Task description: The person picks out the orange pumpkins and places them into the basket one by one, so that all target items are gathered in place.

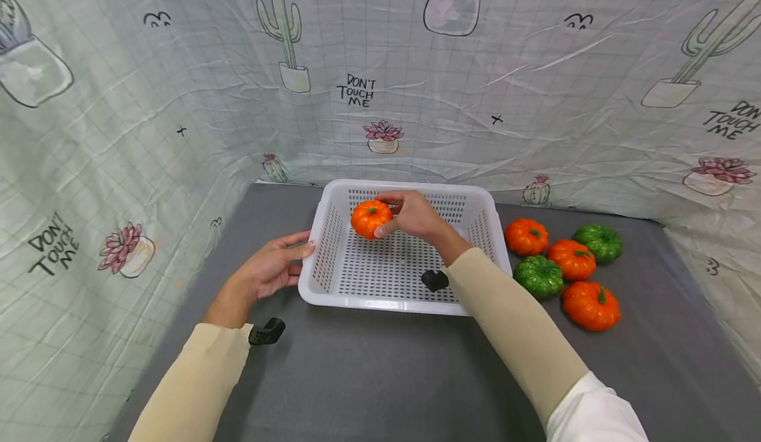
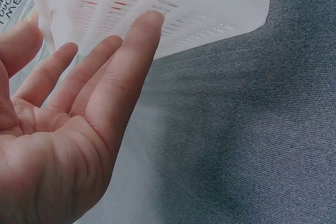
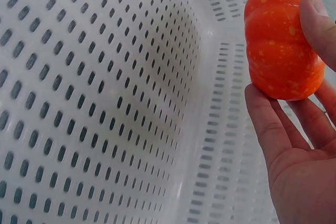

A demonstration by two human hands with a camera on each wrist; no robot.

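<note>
A white plastic basket (image 1: 380,306) with slotted walls sits on the grey table. At its left side is my left hand (image 1: 270,263), thumb at the rim and fingers against the outer wall. In the left wrist view those fingers (image 2: 123,77) reach up to the slotted side of the basket (image 2: 220,3). Over the left part of the basket, my right hand (image 1: 416,216) holds a small orange pumpkin (image 1: 370,219) with a green stem. The right wrist view shows the pumpkin (image 3: 281,45) between the thumb and the fingers, above the basket floor.
Right of the basket lie several more small pumpkins: orange ones (image 1: 526,236) and green ones (image 1: 538,277), grouped close together. A patterned cloth (image 1: 416,98) hangs behind and at the sides of the grey table (image 1: 357,376). A black wrist mount (image 1: 267,331) shows on the left forearm.
</note>
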